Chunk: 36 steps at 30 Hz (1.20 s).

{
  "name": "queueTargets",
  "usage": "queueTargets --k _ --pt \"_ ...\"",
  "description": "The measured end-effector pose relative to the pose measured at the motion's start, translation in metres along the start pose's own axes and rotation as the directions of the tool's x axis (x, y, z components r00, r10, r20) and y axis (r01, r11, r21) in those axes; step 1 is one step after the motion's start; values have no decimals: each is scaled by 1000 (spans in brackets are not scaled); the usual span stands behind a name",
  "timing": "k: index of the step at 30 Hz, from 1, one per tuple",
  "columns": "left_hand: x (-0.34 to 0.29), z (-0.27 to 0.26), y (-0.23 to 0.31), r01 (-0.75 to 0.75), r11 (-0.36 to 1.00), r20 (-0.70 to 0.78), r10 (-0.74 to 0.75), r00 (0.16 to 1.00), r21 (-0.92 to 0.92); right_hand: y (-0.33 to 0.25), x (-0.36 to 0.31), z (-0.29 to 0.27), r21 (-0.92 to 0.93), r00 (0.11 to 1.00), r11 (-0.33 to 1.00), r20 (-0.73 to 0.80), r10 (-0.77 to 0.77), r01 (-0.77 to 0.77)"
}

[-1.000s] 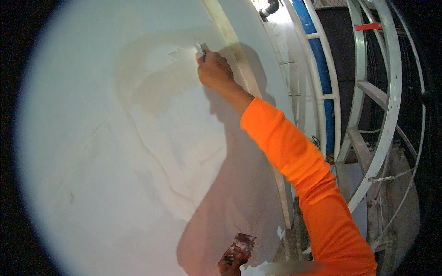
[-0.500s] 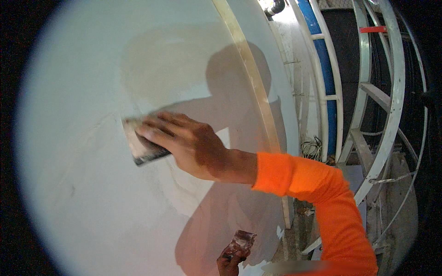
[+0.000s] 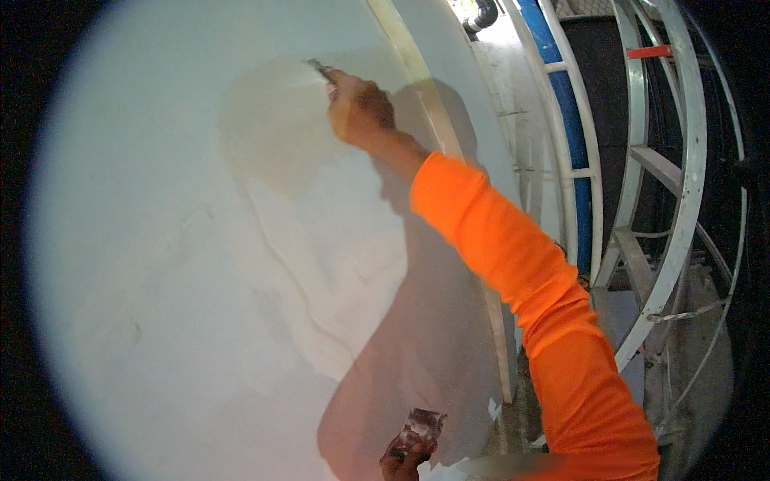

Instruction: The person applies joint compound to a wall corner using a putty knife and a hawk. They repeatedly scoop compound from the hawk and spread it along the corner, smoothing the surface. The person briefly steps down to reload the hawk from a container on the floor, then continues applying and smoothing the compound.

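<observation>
dim around ladder point(image 3: 692, 160) | glare beside black pipe point(image 3: 484, 16) | shadow point(image 3: 381, 377) across pale surface point(image 3: 160, 264) | edges bent, corners black

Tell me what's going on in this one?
A person's right grip holds a thin scraper up at the top of a tan patch on a pale wall. Low down, the left grip holds a wider blade smeared with whitish stuff. A metal ladder stands off to the right.

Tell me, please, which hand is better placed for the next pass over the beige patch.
Probably the right hand: its blade is at the upper edge of the patch, while the left hand is lower, holding a scraper.
</observation>
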<state>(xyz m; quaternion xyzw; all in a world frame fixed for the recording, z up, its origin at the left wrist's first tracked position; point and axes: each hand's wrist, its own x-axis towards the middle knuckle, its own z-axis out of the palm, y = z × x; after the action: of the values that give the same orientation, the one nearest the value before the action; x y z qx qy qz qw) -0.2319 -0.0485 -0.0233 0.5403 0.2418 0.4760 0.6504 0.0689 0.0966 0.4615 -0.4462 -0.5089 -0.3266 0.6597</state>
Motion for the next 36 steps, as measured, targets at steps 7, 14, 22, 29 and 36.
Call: queueTargets --k 7,14,22,29,36 --pt "5 2 1 -72 996 47 70 996 46 -54 -87 1 231 823 791 -120 -555 567" --pt "4 2 6 26 998 87 -31 996 58 6 11 -27 -20 995 995 3 99 -99" --pt "10 -1 -2 3 998 2 -3 1000 60 -57 -13 -24 44 937 964 226 -266 263" --pt "8 1 -9 -11 998 19 10 1000 66 -23 -52 -48 48 961 962 56 -272 270" --pt "9 -6 -9 -59 987 127 39 991 152 18 5 -21 -55 981 986 105 164 -159"
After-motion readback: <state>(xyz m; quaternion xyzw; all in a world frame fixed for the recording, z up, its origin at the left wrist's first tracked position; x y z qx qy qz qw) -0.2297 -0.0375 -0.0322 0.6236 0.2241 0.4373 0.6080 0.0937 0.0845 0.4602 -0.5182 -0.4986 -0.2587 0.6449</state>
